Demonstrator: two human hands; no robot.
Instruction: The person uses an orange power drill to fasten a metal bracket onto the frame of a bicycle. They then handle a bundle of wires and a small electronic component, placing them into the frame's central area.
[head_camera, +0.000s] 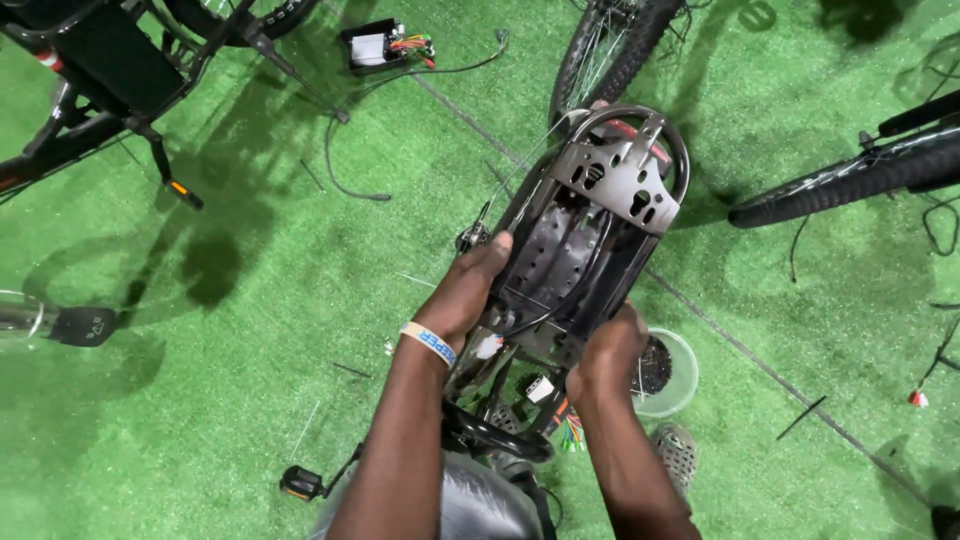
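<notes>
1. Our left hand (468, 292) grips the left edge of the black rear rack (590, 240) of a bicycle, fingers curled over its rim, with a pale wristband (428, 343) on the wrist.
2. Our right hand (607, 352) closes around the near right corner of the same rack, knuckles up and fingertips tucked under the frame.
3. The rack sits centre frame, between both hands. Its far end carries a curved black hoop (640, 118) and a grey perforated bracket plate (625, 185).
4. A black cable (560, 300) runs along the rack's inner tray toward us, ending near white connectors (538, 388) below the hands.
5. A bundle of coloured wires (572, 430) hangs just beside the right wrist.
6. The bicycle's rear tyre (610, 50) extends away beyond the hoop.
7. A clear plastic tub (680, 375) holding small dark parts stands on the green artificial turf (250, 330), just right of the right hand.
8. A black controller box (375, 47) with coloured leads lies on the turf at top centre, well apart from the rack.
9. A second bicycle frame (110, 70) occupies the upper left; another tyre (850, 180) enters from the right edge.
10. A black pedal (300, 483) lies near the bottom left of our left forearm.
11. Our shoe (677, 452) shows below the tub.
</notes>
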